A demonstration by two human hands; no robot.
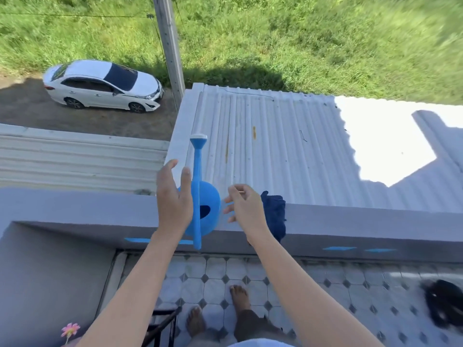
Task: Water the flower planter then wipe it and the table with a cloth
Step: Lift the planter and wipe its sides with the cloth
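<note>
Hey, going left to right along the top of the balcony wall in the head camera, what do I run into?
Left hand → blue watering can → right hand → dark blue cloth. The can and the cloth sit on the grey wall; both hands are open on either side of the can.

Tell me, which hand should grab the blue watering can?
Probably the left hand: it is open right beside the watering can and its handle. The right hand sits between the can and the dark cloth.
</note>
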